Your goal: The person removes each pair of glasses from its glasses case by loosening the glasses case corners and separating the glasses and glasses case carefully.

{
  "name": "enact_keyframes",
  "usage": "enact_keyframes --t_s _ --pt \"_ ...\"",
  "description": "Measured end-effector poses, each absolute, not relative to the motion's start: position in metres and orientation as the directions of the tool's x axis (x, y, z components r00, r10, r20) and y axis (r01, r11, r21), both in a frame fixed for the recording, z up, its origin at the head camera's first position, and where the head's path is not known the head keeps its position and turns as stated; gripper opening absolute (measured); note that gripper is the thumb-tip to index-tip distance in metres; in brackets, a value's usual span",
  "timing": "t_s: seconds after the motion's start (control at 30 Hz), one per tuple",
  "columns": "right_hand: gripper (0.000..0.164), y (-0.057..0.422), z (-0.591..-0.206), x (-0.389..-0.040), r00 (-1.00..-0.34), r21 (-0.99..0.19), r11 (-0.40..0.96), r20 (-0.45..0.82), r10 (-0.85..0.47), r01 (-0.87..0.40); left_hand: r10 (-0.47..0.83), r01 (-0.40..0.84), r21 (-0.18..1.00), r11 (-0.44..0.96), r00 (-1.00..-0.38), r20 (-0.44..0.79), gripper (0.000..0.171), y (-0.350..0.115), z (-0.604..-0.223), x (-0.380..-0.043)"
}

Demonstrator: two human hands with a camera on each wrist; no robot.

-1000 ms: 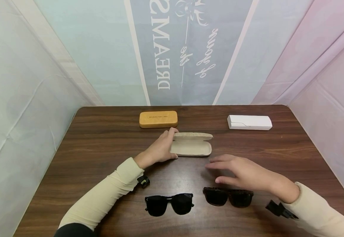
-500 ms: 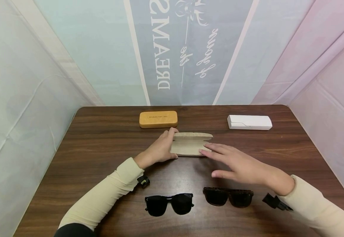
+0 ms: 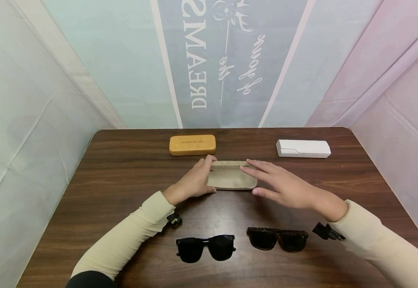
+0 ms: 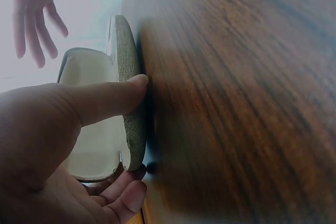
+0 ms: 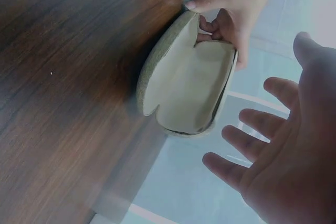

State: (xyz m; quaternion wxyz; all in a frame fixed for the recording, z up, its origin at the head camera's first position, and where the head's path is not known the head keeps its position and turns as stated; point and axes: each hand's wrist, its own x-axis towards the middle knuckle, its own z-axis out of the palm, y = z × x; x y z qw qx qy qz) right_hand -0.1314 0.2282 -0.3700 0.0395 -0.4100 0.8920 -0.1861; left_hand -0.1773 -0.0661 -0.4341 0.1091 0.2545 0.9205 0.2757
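Note:
A beige glasses case (image 3: 230, 182) stands with its lid raised near the middle of the table, its pale lining showing. My left hand (image 3: 192, 180) grips the left end, the thumb along the near side and the fingers behind. In the left wrist view, that thumb lies across the woven outer shell (image 4: 128, 51). My right hand (image 3: 284, 186) is at the case's right end, fingers straight and spread; the right wrist view shows it apart from the case (image 5: 194, 93). Closer to me lie black sunglasses (image 3: 221, 248) and brown tortoiseshell sunglasses (image 3: 293, 242).
Behind the beige case is a closed yellow glasses case (image 3: 192, 146) with small print. A closed white case (image 3: 303, 149) lies at the back right of the dark wooden table (image 3: 104, 180). A printed cloth backdrop (image 3: 227, 100) hangs beyond the far edge.
My right hand has moved left and forward from above the tortoiseshell sunglasses to the right end of the beige case. My left hand and the case stay in place.

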Motion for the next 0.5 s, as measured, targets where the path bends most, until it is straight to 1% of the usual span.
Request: enact_keyframes --t_s 0.27,0.4,0.5 --pt "0.06 0.225 -0.375 -0.144 -0.686 -0.372 0.609 0.113 -0.719 -0.7 0.531 0.414 0.56 0.718 -0.846 -0.055 0.09 -0.066 -0.435 -0.178" --pt "0.059 0.221 -0.377 -0.148 -0.709 -0.389 0.63 0.093 -0.699 -0.672 0.532 0.419 0.556 0.717 -0.845 -0.05 0.09 -0.066 -0.435 -0.178" --pt "0.057 0.219 -0.378 -0.151 -0.742 -0.41 0.662 0.06 -0.667 -0.628 0.533 0.421 0.554 0.718 -0.845 -0.05 0.09 -0.066 -0.435 -0.178"
